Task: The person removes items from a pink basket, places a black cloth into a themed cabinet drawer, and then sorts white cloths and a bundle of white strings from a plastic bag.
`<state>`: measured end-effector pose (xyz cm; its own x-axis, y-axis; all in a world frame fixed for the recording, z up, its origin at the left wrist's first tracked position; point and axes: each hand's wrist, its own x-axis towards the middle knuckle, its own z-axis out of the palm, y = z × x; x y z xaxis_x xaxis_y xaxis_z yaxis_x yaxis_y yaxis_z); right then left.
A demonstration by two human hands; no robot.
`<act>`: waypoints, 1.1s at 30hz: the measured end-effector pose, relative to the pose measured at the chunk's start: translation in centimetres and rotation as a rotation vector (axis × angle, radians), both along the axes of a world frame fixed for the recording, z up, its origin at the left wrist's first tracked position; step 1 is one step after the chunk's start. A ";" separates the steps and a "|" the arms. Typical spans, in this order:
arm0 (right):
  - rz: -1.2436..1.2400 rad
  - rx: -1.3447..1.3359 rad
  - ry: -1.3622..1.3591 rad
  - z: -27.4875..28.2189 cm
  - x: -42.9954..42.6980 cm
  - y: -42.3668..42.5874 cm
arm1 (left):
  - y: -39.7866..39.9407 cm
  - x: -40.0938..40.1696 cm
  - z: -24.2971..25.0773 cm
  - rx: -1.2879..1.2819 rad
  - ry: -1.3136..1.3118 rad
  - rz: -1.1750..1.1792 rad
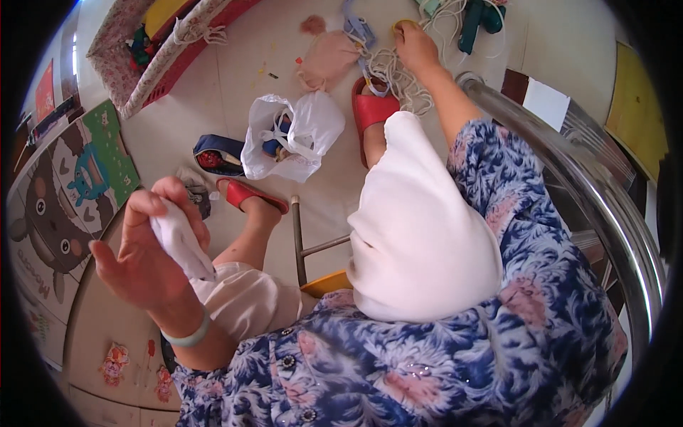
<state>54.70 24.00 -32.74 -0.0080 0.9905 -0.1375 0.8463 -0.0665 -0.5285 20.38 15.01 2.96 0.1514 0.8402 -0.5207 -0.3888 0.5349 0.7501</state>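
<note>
Raised at the left, my left hand [160, 251] holds a small folded white cloth [179, 240] in its curled fingers, the thumb standing apart. A pale band circles that wrist. My right hand [418, 52] reaches down to the floor at the top, its fingers pinching the rim of a yellow round object [404, 23], only partly seen. Beside it lies a tangle of white cord [389, 64]. A blue strap with a buckle [360, 29] and a pink cloth pouch [330, 60] are to its left. Dark green objects [472, 26] lie to its right.
An open white plastic bag [320, 125] with things inside stands between the red slippers [365, 115]. A dark blue zip case [219, 144] touches it. A flower-lined basket [120, 80] is at upper left. A curved metal tube [576, 160] runs along the right.
</note>
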 end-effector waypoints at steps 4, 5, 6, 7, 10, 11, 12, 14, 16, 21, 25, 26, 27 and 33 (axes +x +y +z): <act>0.162 -0.094 -0.263 -1.0 1.2 2.0 | 0.3 1.3 -1.2 -0.122 0.032 0.118; 0.156 -0.097 -0.262 -1.2 1.6 2.2 | 0.4 1.5 -1.4 -0.125 0.033 0.112; 0.142 -0.138 -0.199 -0.7 1.9 2.6 | 0.4 1.7 -1.6 -0.143 0.037 0.136; 0.126 -0.178 -0.136 -0.3 2.3 3.0 | 0.4 1.9 -1.8 -0.161 0.040 0.158; -0.132 -0.317 0.800 2.5 3.6 3.7 | 0.4 2.3 -1.6 -0.167 0.037 0.175; -0.131 -0.313 0.796 3.7 3.8 3.4 | 0.3 2.3 -1.6 -0.162 0.028 0.177; -0.233 -0.368 1.021 5.7 3.9 2.8 | 0.1 2.4 -1.5 -0.152 0.023 0.179; -0.319 -0.387 1.243 9.2 3.9 2.0 | 0.2 2.6 -1.5 -0.179 0.057 0.146; -0.375 -0.478 1.567 11.0 3.2 0.3 | 0.2 2.8 -1.7 -0.179 0.077 0.137; -0.321 -0.611 1.804 14.6 0.4 -1.5 | -0.3 2.8 -2.8 -0.201 0.151 0.028; -0.343 -0.753 1.774 18.8 -3.1 -2.6 | 0.0 3.8 -3.4 -0.364 0.087 -0.067; -0.201 -0.795 1.676 20.3 -3.8 -3.0 | 0.1 4.7 -3.2 -0.377 0.114 -0.092; -0.014 -0.868 1.606 20.0 -6.3 -3.5 | -0.7 4.8 -3.5 -0.398 0.180 -0.069; 0.630 -1.248 1.502 23.6 -10.3 -2.7 | -1.9 5.2 -4.9 -0.285 0.185 -0.196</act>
<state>44.42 21.32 -9.17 -0.9669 0.2018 -0.1562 -0.0710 -0.8007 -0.5948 25.61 13.08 -1.91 0.1768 0.6226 -0.7623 -0.1304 0.7825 0.6089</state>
